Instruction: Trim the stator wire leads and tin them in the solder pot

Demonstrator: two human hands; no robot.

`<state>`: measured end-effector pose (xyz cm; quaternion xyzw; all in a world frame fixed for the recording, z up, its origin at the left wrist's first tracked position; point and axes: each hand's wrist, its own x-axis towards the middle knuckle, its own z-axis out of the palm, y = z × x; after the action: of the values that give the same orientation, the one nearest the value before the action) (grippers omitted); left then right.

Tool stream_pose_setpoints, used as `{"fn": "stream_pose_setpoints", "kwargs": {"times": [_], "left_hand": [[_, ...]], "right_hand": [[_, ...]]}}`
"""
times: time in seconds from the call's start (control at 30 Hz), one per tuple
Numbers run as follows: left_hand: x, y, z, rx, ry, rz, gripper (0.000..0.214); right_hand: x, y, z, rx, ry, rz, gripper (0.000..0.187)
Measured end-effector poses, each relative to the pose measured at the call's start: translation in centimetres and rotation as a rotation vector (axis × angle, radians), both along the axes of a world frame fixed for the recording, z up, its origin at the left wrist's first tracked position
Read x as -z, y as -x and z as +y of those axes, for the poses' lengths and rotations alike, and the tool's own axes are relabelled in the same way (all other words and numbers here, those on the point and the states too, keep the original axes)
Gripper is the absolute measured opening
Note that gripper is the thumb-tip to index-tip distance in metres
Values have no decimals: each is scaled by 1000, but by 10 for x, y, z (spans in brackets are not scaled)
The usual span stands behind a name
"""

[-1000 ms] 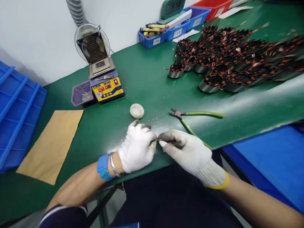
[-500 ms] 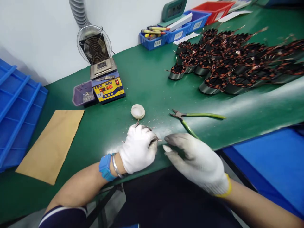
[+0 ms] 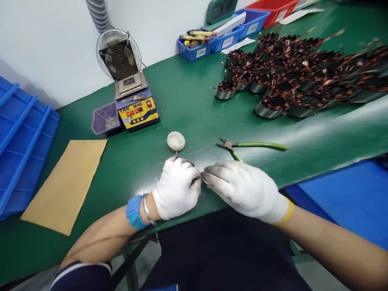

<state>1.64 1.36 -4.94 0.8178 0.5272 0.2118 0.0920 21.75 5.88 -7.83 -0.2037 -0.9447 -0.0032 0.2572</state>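
My left hand [image 3: 177, 188], in a white glove with darkened fingertips, is closed over something at the table's near edge. The glove hides nearly all of it; a thin wire end [image 3: 176, 153] pokes out beyond the fingers. Meeting it from the right is my gloved right hand [image 3: 241, 186], its fingertips pinched together at the left thumb, where a wire end stuck out earlier. Their grip covers that wire end now. Green-handled cutting pliers [image 3: 229, 144] lie open just beyond my right hand. A small round white dish [image 3: 176, 141] stands beyond my left hand.
Many copper-wound stators [image 3: 273, 106] crowd the right rear. At the left are a yellow-blue solder pot unit [image 3: 139, 113] with a fan, a purple bin [image 3: 104, 119], brown cardboard [image 3: 65, 184] and a blue crate [image 3: 21, 141]. Blue tool boxes [image 3: 197, 52] line the wall. Tiny clippings litter the table.
My right hand has moved left to the left hand's fingertips, and its parted fingers have closed on the wire end there. My left hand has stayed in place.
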Motion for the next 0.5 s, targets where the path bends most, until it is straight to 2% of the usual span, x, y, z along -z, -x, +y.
{"fn": "stream_pose_setpoints", "kwargs": {"times": [0.03,0.07,0.17,0.2,0.23,0.27,0.3,0.4,0.43,0.5], "left_hand": [[0,0,0,4,-4,-4,18],[1,1,0,7,-11,-5,17],[2,1,-1,17,-38,4,16],[2,1,-2,15,-40,6,16],[2,1,-2,12,-35,7,16],[2,0,-2,12,-28,4,17],[1,0,-2,10,-22,-1,17],[0,-1,-2,1,-14,2,17],[0,-1,-1,-2,-13,8,16],[-1,-1,-1,-5,-9,13,16]], "right_hand": [[-1,3,-1,35,165,25,26],[-3,8,-3,86,397,59,24],[-10,21,-8,238,1262,225,24],[-12,23,-9,257,1476,267,24],[-13,23,-10,263,1587,292,24],[-13,22,-10,277,1579,297,22],[-13,19,-11,300,1467,285,20],[-9,6,-14,329,904,207,15],[-7,2,-15,313,762,186,15],[-4,-3,-18,265,614,153,17]]}}
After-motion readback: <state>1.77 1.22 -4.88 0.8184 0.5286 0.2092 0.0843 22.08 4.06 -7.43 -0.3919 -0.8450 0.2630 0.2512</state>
